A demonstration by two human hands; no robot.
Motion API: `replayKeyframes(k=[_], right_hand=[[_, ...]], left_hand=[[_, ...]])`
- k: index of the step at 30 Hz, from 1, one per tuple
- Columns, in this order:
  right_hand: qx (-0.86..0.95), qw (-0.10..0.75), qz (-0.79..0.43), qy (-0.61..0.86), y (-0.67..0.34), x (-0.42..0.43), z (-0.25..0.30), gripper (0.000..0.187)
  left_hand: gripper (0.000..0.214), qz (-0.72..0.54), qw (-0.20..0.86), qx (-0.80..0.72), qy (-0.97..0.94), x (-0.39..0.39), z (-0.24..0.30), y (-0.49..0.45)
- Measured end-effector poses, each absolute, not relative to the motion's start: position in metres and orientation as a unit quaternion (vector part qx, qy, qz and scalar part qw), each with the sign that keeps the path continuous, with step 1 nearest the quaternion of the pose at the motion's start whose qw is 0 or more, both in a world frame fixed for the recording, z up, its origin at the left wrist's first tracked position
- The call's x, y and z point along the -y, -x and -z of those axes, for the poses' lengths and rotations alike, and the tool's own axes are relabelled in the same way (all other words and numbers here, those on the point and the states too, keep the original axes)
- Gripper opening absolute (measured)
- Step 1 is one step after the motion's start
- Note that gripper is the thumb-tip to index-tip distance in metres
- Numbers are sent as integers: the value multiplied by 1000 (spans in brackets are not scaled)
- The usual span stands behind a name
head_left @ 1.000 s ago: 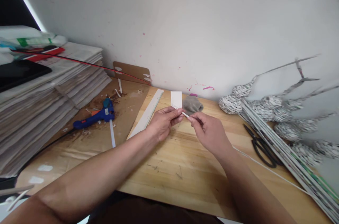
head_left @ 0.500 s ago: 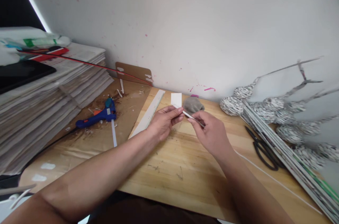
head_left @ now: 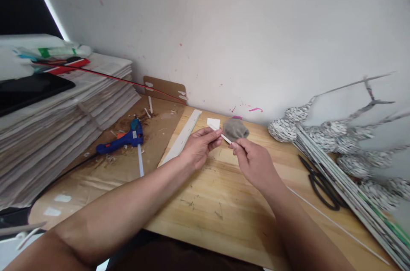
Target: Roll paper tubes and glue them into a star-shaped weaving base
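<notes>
Left-hand grip (head_left: 202, 146) and right-hand grip (head_left: 254, 159) pinch narrowly on a thin, white, paper-like stick (head_left: 226, 138) just below frame centre, probably to steady it. Beyond, a bunched grey cloth (head_left: 235, 129) lies on the pale wooden table (head_left: 205, 215), seemingly within reach.

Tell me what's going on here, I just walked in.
A person at a wooden table holds a thin white strip in both hands: the left hand pinches one part and the right hand grips farther along. A white flap shows just beyond the left hand, seemingly part of the same piece. A grey cloth lies just behind; a blue glue gun lies to the left and black scissors to the right, both untouched.
</notes>
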State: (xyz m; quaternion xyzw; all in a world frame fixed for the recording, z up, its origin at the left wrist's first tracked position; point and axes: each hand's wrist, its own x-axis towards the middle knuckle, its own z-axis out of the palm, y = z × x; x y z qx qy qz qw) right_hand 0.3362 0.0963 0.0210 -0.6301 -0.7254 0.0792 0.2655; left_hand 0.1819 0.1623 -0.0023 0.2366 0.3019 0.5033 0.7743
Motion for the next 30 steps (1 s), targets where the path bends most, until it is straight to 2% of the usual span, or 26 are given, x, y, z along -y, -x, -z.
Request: replayKeyframes(k=[4, 8, 14, 21, 25, 30], right_hand=[[722, 295, -68, 622, -335, -95, -22, 20], [727, 260, -97, 628, -335, -95, -23, 29], [716, 286, -82, 632, -334, -95, -22, 20], [724, 257, -101, 632, -335, -95, -24, 28], [704, 286, -180, 625, -335, -94, -27, 30], [641, 324, -350, 601, -334, -94, -27, 37]], left_hand=[[16, -507, 773, -303, -232, -162, 2, -182], [18, -502, 775, -304, -234, -161, 1, -181], [19, -505, 774, -299, -236, -162, 2, -181], [16, -506, 775, -304, -227, -161, 0, -181], [15, -508, 776, -299, -226, -160, -1, -181], [18, -504, 782, -272, -247, -157, -9, -178]])
